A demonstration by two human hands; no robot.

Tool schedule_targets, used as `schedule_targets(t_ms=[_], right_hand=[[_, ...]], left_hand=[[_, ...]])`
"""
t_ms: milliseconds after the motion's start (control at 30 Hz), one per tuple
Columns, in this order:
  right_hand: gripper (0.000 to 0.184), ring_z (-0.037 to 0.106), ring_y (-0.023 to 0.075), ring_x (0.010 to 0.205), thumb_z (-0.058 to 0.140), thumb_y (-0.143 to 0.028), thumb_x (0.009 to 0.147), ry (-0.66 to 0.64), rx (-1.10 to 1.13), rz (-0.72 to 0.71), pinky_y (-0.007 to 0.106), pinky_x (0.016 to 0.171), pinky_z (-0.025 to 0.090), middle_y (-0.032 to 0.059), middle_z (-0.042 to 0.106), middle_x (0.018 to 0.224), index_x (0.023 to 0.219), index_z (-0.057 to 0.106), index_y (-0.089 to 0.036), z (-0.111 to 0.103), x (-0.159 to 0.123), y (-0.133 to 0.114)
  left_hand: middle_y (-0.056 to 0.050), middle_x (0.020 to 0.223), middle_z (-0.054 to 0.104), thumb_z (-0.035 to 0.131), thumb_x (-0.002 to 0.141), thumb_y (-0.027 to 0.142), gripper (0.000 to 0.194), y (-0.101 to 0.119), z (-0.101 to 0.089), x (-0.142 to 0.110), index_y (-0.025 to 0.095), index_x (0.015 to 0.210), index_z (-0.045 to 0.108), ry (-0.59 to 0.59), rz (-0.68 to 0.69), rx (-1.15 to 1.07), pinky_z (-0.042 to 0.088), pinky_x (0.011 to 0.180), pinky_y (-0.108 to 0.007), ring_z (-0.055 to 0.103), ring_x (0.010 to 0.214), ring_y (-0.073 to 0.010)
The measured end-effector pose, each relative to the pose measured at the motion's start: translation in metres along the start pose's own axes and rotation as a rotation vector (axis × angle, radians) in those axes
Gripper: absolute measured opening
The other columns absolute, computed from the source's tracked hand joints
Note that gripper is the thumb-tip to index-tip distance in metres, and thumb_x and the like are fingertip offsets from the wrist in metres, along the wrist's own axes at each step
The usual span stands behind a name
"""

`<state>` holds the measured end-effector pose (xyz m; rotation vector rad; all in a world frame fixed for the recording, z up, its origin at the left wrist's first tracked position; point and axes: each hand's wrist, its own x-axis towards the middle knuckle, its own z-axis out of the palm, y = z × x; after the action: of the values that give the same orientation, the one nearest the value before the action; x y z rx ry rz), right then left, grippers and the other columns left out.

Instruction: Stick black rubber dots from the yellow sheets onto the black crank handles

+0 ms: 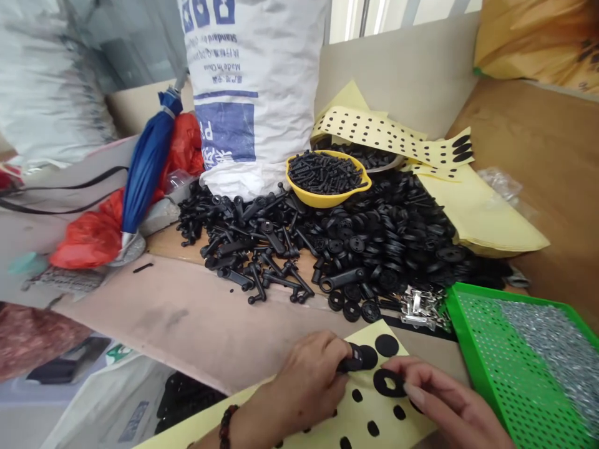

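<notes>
My left hand (311, 377), with a beaded bracelet at the wrist, is closed around a small black plastic part (352, 359); my fingers hide much of it. Between the thumb and fingers of my right hand (444, 396) is a flat black ring (380, 388) with a hole in its middle. Both hands are above a yellow backing sheet (349, 415) with black round stickers of two sizes. One large black round sticker (387, 345) shows near the sheet's top corner, just beyond my hands.
Black crank handles (255, 246) and round black discs (384, 231) lie heaped ahead. A yellow bowl (318, 199) holds black screw-like pieces. Metal clips (421, 307) lie beside a green tray (477, 349) of small metal pieces. A white sack (281, 81) and blue umbrella (147, 162) stand behind.
</notes>
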<state>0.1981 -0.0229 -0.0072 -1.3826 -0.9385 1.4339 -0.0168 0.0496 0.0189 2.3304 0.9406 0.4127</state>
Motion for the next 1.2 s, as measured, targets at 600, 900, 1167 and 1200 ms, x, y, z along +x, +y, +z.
schedule_targets(t_ms=[600,900,1167,1200], right_hand=[[0.035,0.061,0.0288,0.096,0.071,-0.051,0.068,0.097,-0.025,0.023,0.030,0.072,0.050,0.0110,0.068,0.101,0.058,0.059,-0.019,0.012,0.004,-0.003],[0.034,0.060,0.0279,0.095,0.069,-0.051,0.070,0.056,-0.070,0.008,0.031,0.073,0.049,0.0103,0.068,0.097,0.059,0.059,-0.020,0.014,0.007,-0.006],[0.038,0.061,0.0275,0.091,0.068,-0.054,0.067,0.089,-0.111,0.012,0.030,0.070,0.049,0.0097,0.068,0.092,0.057,0.056,-0.020,0.014,0.005,-0.007],[0.038,0.061,0.0275,0.091,0.068,-0.055,0.067,0.094,-0.114,0.011,0.030,0.070,0.050,0.0098,0.068,0.091,0.056,0.056,-0.020,0.014,0.006,-0.008]], left_hand=[[0.004,0.072,0.057,0.051,0.065,0.011,0.046,-0.004,0.011,0.013,0.018,0.109,0.064,-0.242,-0.492,-0.885,0.037,0.052,-0.018,0.049,0.058,-0.0084],[0.001,0.075,0.059,0.048,0.075,0.015,0.043,0.001,0.008,0.014,0.015,0.115,0.063,-0.292,-0.466,-0.923,0.039,0.054,-0.018,0.056,0.060,-0.0098],[0.001,0.060,0.055,0.050,0.083,0.028,0.039,0.012,-0.002,0.019,0.014,0.116,0.065,-0.325,-0.534,-0.816,0.030,0.046,-0.019,0.049,0.049,-0.0098],[0.001,0.060,0.056,0.050,0.084,0.029,0.039,0.013,-0.003,0.019,0.013,0.115,0.066,-0.322,-0.544,-0.820,0.032,0.047,-0.019,0.050,0.049,-0.0099]])
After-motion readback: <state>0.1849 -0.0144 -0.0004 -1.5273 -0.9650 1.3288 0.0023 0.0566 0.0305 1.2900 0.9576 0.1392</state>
